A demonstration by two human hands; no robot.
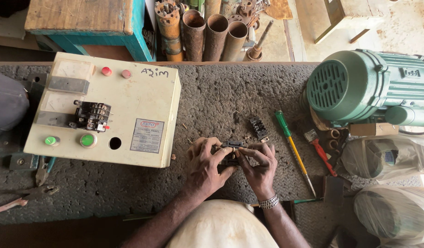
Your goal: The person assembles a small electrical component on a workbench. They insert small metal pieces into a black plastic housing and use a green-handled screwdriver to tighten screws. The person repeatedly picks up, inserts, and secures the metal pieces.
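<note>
Cream control box (pixel 143 98) left on surface (pixel 212 92); green motor (pixel 359 87) right; green-handled screwdriver (pixel 292 147) between; rusty pipes (pixel 214 34) behind.

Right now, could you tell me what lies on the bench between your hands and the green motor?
In the head view, a green-handled screwdriver lies between them, with a small black part beside it.
</note>
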